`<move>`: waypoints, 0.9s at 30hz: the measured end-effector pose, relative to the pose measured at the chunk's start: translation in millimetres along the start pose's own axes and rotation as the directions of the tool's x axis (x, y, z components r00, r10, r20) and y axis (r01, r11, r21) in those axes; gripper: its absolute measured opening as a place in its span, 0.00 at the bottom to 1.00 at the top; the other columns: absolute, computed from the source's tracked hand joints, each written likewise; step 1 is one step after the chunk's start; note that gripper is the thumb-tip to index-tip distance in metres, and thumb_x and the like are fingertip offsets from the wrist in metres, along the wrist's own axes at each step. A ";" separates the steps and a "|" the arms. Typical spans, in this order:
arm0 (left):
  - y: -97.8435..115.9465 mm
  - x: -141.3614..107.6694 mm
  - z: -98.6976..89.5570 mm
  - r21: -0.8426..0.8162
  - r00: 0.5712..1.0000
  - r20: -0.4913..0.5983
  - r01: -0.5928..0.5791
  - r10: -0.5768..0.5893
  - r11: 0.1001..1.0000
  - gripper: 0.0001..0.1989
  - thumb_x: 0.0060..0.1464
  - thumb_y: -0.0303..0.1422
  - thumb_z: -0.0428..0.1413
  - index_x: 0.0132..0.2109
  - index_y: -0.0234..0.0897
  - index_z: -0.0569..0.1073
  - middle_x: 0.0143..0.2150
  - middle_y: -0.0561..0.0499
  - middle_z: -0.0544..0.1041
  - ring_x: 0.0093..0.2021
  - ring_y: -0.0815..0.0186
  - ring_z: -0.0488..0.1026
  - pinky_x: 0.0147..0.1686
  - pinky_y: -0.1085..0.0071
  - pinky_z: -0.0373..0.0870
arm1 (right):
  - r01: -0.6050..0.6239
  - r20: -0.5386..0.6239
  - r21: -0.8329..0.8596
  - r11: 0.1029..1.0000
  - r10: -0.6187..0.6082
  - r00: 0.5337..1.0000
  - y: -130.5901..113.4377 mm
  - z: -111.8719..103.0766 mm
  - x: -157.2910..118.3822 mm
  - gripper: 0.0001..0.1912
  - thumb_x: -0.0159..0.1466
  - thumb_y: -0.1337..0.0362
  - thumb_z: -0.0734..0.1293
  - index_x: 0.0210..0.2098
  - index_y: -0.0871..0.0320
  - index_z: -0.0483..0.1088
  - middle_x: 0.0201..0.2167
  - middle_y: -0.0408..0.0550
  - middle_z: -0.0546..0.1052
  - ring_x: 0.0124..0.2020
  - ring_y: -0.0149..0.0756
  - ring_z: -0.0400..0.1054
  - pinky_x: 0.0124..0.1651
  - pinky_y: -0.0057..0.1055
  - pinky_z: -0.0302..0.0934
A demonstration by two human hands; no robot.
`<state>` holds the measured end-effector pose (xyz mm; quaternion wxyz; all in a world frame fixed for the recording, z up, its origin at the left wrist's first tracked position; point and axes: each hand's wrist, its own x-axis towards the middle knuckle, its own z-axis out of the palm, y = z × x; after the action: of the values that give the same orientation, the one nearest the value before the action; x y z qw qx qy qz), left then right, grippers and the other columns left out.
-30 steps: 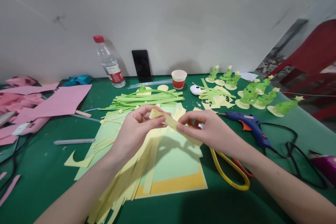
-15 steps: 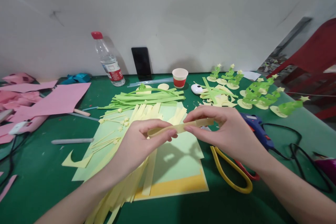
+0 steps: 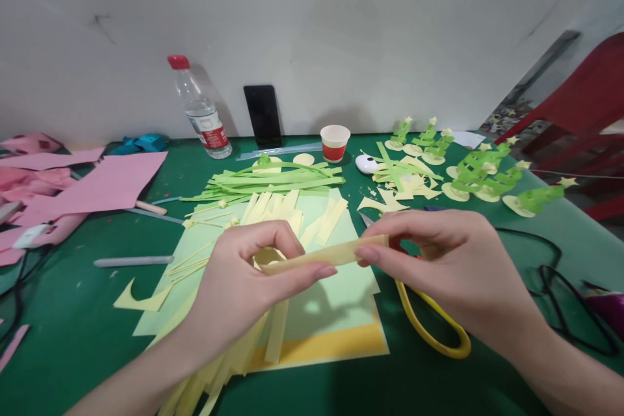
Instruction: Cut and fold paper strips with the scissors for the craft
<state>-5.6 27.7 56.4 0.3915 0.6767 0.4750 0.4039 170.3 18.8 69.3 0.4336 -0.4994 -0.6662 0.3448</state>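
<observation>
A pale yellow paper strip (image 3: pixel 336 255) stretches between my two hands above the light green sheets (image 3: pixel 336 312). My left hand (image 3: pixel 263 260) pinches it between thumb and fingers, with one end curled into a loop inside the palm. The other end is gripped by the fingertips of my right hand (image 3: pixel 429 266). Beneath my left hand lies a bundle of pale yellow strips (image 3: pixel 214 364). Scissors with a yellow handle (image 3: pixel 433 331) rest under my right hand, which partly covers them.
Green paper strips (image 3: pixel 277 179) lie behind the sheets. Small green spirals with stars (image 3: pixel 487 169) stand at the right, near a black cable (image 3: pixel 560 273). Along the wall are a water bottle (image 3: pixel 209 123), a phone (image 3: pixel 263 117) and a paper cup (image 3: pixel 335 144). Pink paper (image 3: pixel 112 185) is at left.
My left hand has turned and now holds the strip's end curled in its palm. My right hand has shifted right and slightly down, gripping nearer the strip's other end.
</observation>
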 end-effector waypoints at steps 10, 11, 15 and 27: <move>3.3 -0.9 -1.2 0.004 0.999 0.016 0.033 -0.033 0.999 0.19 0.39 0.33 0.62 0.15 0.37 0.59 0.16 0.59 0.64 0.19 0.72 0.63 0.19 0.78 0.59 | -0.015 0.013 0.030 0.999 0.014 1.000 0.2 -2.4 -6.0 0.06 0.51 0.65 0.68 0.18 0.55 0.74 0.16 0.41 0.74 0.17 0.28 0.64 0.19 0.22 0.60; 3.5 -0.7 -1.1 0.004 0.999 0.018 0.042 -0.042 0.999 0.19 0.39 0.34 0.62 0.16 0.37 0.59 0.16 0.59 0.64 0.19 0.72 0.62 0.19 0.77 0.58 | -0.010 0.009 0.026 1.000 0.010 1.000 0.8 -2.4 -6.2 0.06 0.51 0.65 0.68 0.19 0.54 0.74 0.17 0.42 0.75 0.18 0.29 0.64 0.19 0.23 0.60; 3.6 0.4 -0.7 0.020 0.997 0.016 0.078 -0.078 0.997 0.19 0.39 0.37 0.62 0.15 0.37 0.59 0.16 0.59 0.64 0.19 0.71 0.62 0.19 0.77 0.58 | -0.001 0.003 0.014 1.000 0.001 1.000 1.8 -2.5 -6.0 0.06 0.52 0.65 0.68 0.20 0.54 0.74 0.19 0.42 0.75 0.19 0.30 0.66 0.19 0.24 0.61; 3.9 0.0 -0.4 0.028 0.989 -0.008 0.149 -0.149 0.988 0.20 0.36 0.38 0.63 0.14 0.37 0.59 0.15 0.59 0.64 0.18 0.71 0.61 0.17 0.77 0.56 | 0.058 -0.004 -0.016 0.998 -0.058 0.998 4.4 -3.1 -5.4 0.06 0.53 0.66 0.68 0.21 0.53 0.74 0.20 0.40 0.76 0.20 0.29 0.67 0.19 0.22 0.61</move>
<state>-4.7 26.8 60.1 0.4097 0.6436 0.5311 0.3686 175.5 14.8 65.3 0.4408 -0.4840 -0.6822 0.3256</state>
